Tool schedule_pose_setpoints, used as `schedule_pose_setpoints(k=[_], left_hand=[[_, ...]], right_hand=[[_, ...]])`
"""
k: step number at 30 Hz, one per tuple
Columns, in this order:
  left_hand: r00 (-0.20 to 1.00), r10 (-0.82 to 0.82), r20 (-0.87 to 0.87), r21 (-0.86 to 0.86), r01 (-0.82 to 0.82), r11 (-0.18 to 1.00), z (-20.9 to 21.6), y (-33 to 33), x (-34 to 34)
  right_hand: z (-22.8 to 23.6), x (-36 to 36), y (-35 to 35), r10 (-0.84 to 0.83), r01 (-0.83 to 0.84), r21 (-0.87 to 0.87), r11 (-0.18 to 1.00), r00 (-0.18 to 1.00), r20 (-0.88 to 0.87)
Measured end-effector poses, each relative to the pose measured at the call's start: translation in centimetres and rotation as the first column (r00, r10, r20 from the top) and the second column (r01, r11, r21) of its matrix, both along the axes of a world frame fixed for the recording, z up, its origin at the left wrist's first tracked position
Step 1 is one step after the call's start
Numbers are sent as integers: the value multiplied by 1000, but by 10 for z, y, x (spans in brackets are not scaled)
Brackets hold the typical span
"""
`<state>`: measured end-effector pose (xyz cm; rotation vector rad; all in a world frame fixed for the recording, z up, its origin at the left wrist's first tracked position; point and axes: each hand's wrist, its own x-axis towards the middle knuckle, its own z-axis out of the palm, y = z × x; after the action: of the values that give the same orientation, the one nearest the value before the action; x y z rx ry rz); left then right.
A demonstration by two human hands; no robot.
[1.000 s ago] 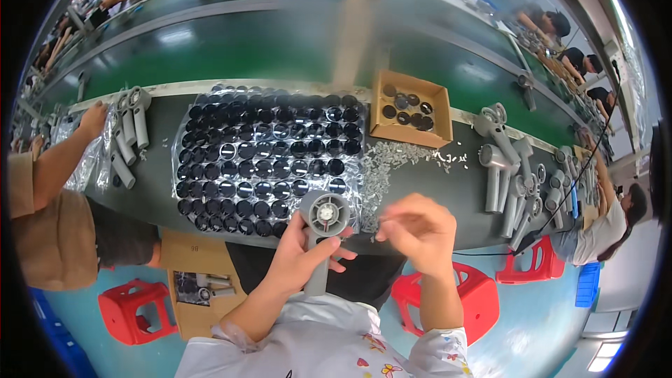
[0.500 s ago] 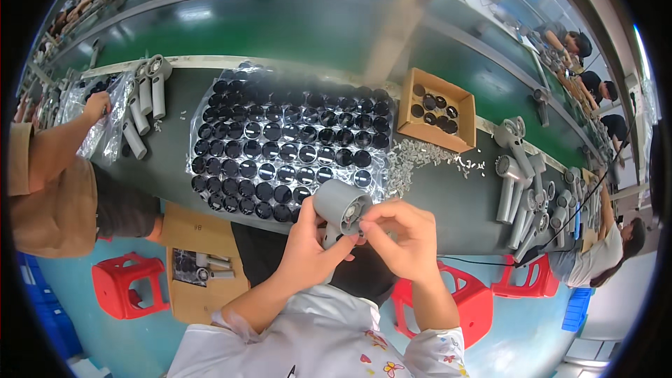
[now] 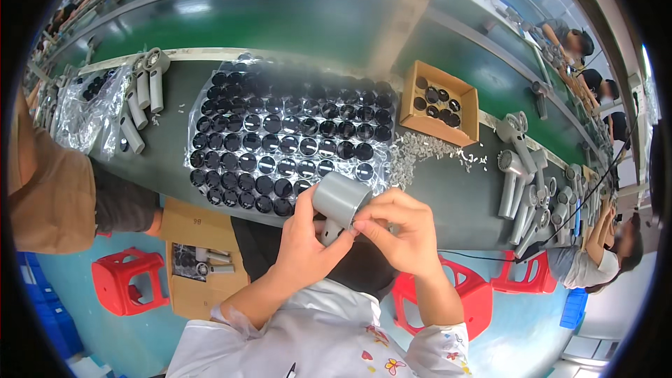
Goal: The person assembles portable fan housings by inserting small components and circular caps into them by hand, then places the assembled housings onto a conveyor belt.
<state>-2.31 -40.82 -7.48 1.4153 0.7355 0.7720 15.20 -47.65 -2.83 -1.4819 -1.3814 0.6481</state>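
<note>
light was bright; glare lay on the green belt [image 3: 280, 19] and black discs [image 3: 288, 144]; the post [image 3: 411, 10] looked hazy; edges curved into black.

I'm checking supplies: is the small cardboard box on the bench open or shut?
Open: no lid covers the cardboard box, and several black discs show inside it from above.
</note>
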Motion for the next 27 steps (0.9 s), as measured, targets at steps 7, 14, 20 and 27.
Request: schedule_pose_setpoints(k=[7,14,20,27], left_hand=[[1000,3,-2,38,-3,999,3,5,-2],[996,-3,84,-244,24,970,6,9,-7],[960,-24,278,-480,161,863,-4,25,-13],[944,69,322,-537,122,835,-14,32,-12]], right_hand=[[6,-10,-2,-37,10,100,995,960,279],[-8,-21,-4,52,-106,173,979,956,289],[-7,1,8,92,-110,63,992,965,246],[-36,23,37,-146,138,57,989,822,550]])
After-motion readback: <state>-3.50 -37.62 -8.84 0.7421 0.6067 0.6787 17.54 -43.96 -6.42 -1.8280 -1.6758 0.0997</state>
